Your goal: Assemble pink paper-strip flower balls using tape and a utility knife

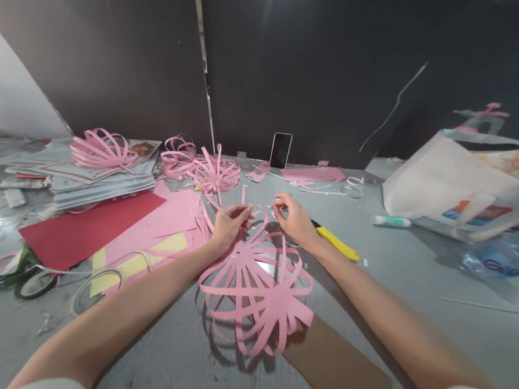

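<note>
Here, in the head view, the left hand (228, 225) pinches strips at the far edge of the pink paper lantern (256, 287), which lies on the grey tabletop (417, 279) between both forearms. The right hand (294, 220) hovers just beyond the lantern, fingertips closed on a small scrap; what it is cannot be told. A yellow cutter (335, 243) lies just beside the right wrist. A glue stick (389, 220) lies further right. Finished lanterns (102, 148) rest on stacked paper at left.
</note>
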The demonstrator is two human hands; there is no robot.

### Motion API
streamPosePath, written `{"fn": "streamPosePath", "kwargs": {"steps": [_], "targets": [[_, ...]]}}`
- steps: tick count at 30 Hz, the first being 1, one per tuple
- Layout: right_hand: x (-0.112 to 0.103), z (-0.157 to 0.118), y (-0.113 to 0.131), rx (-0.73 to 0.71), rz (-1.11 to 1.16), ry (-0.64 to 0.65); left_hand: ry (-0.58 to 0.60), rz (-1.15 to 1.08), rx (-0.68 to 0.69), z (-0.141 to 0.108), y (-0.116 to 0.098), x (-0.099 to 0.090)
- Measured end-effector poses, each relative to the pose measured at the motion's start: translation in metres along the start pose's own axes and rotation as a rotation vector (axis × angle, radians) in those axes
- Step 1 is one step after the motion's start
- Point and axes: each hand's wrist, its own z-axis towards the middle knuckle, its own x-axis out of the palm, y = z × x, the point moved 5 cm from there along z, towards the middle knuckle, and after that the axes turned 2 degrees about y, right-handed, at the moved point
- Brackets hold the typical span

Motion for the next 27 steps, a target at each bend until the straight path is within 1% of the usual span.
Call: {"fn": "streamPosePath", "kwargs": {"steps": [5,8,15,18,22,24,27], "targets": [[0.005,-0.002,-0.001,0.028,0.027,0.042,0.014,-0.049,0.028,0.001,-0.003,0.001],[0.005,-0.003,-0.004,0.039,0.039,0.044,0.037,-0.094,0.054,0.001,-0.005,0.002],[0.007,-0.005,-0.003,0.032,-0.009,0.031,0.059,-0.138,0.025,0.001,-0.003,0.002],[0.008,-0.005,-0.005,0.030,0.000,0.021,0.041,-0.242,-0.016,0.006,0.000,-0.002],[0.010,-0.006,-0.009,0.019,0.017,0.009,-0.016,-0.407,-0.075,0.015,0.004,-0.014],[0.011,-0.006,-0.011,0.021,0.023,0.011,-0.022,-0.441,-0.091,0.017,0.005,-0.017],[0.011,-0.006,-0.012,0.029,0.036,0.013,0.003,-0.430,-0.085,0.016,0.005,-0.017]]}}
